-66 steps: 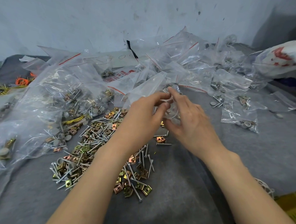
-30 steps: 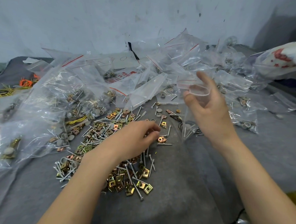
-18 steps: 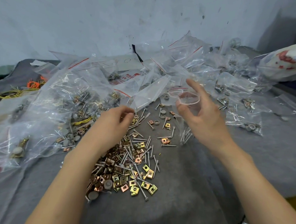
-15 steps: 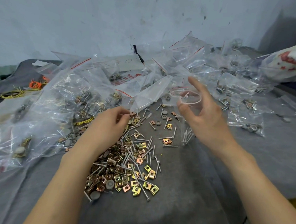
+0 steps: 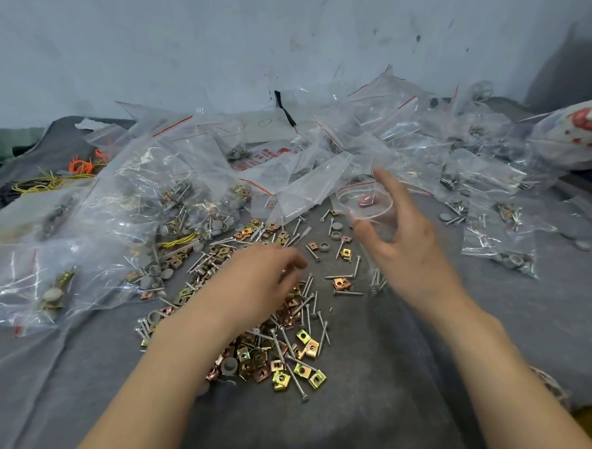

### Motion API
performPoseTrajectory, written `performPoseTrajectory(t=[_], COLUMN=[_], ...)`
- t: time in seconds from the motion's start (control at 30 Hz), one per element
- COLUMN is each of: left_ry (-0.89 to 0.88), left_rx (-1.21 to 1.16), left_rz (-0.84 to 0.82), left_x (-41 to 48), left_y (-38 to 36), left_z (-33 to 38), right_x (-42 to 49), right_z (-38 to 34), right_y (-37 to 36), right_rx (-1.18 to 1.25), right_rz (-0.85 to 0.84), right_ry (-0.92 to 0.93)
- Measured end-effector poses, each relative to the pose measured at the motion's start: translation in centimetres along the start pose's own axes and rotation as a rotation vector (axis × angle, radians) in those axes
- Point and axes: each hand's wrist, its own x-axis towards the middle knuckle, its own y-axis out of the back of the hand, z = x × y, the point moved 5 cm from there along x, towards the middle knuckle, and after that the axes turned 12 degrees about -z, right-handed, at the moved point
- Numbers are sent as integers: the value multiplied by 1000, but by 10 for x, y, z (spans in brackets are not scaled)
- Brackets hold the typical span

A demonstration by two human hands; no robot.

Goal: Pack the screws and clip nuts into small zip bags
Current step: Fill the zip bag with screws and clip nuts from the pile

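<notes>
Screws and clip nuts [image 5: 280,361] lie heaped right under your left hand [image 5: 260,281], so each reach is short. That hand hovers palm down, fingers curled over them; blur hides whether it pinches anything. Just to its right, your right hand [image 5: 406,254] holds up 1 small zip bag [image 5: 365,207], thumb and fingers gripping the rim so its mouth gapes round, ready for a drop.

1 wide-angle camera, worn on the person's head, looks forward and down, close over a grey-clothed table [image 5: 397,418], facing the pale wall [image 5: 194,47] behind it. The 2 forearms [image 5: 156,381] enter from the bottom edge; left hand [image 5: 260,281] and right hand [image 5: 406,254] sit mid-frame.
</notes>
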Motion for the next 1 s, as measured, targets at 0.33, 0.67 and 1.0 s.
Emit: performPoseTrajectory(t=[0.33,0.67,1.0], left_ry=[33,112,100], left_rx=[77,95,223], left_rz=[-119,-180,-111], left_x=[-6,-6,-4], left_y=[-3,-4,-8], left_z=[-11,-12,10], right_x=[-3,-3,-4], right_z=[3,3,-6], right_y=[16,31,0], right_rx=[50,-17,-190], right_rz=[85,137,-68], right_ry=[-46,5,16])
